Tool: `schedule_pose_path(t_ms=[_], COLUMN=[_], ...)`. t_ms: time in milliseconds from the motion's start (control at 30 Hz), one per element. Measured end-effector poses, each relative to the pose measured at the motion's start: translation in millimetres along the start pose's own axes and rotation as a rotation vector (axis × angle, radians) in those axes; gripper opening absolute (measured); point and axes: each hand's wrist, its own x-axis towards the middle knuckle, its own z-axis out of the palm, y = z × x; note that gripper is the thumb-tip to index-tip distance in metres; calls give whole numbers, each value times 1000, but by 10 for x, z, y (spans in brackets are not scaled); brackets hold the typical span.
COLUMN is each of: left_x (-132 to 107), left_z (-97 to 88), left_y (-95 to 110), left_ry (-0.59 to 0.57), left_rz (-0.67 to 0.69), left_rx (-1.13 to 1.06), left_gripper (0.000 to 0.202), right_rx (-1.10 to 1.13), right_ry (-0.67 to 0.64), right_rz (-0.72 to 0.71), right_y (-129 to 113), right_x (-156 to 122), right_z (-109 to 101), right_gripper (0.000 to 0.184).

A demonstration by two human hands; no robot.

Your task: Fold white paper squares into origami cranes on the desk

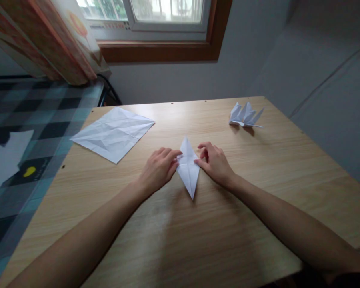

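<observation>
The folded paper (pixel 188 172), white and of a narrow diamond shape, lay on the table (pixel 288 168) between the two hands, with one long point toward the person and the other away. A crease crossed its middle. The left hand (pixel 159 167) had its fingers at the left corner of the paper and partly covered it; I could not tell whether it pinched the corner or only rested there. The right hand (pixel 215 163) touched the right edge with the thumb, while its other fingers were bent and loose, with a gap between thumb and forefinger.

Beyond the left hand, a creased sheet (pixel 115 136) lay spread at the far left part of the table, well apart from the folded paper. At the far right stood a paper figure (pixel 243 116) with several pointed parts, also well apart from the hands; whether it was one piece or more, I could not tell.

To the left of the table was a checked cloth (pixel 75 94), on which lay white paper pieces (pixel 3 168), near a yellow shape (pixel 29 171) on a dark patch. Behind, a patterned curtain (pixel 54 40) hung beside a window (pixel 168 10) with a brown frame (pixel 159 52).
</observation>
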Motion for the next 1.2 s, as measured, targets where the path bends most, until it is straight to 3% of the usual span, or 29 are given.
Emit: schedule_pose_path(t_ms=[100, 200, 333, 633, 767, 867, 1000, 1067, 1200], left_x=[7, 7, 3, 11, 7, 12, 26, 32, 35], left_z=[2, -5, -14, -5, -23, -48, -85, -96, -95], left_y=[4, 4, -1, 3, -1, -6, -9, -8, 13], left_ry=[-45, -72, -97, -98, -90, -6, 82, 62, -38], left_rz=[56, 58, 20, -87, -89, -90, -124, -157, -251], left_rx=[90, 120, 124, 132, 96, -15, -239, -334, -550], left_gripper=[23, 25, 35, 48, 41, 29, 22, 20, 21], right_rx=[-171, -237, -203, -64, 166, 412, 605, 671, 838], right_ry=[-24, -29, -33, -82, -29, 1, 173, 223, 164], right_rz=[-52, -41, 39, 133, 115, 155, 109, 76, 136], right_y=[-11, -32, -51, -111, -107, -80, -51, -47, -59], right_x=[-21, -56, -80, -53, -68, -76, -73, -72, -90], right_z=[-4, -15, -20, -30, -6, 28, 66, 78, 109], right_gripper=[7, 16, 26, 7, 8, 9, 13, 16, 19])
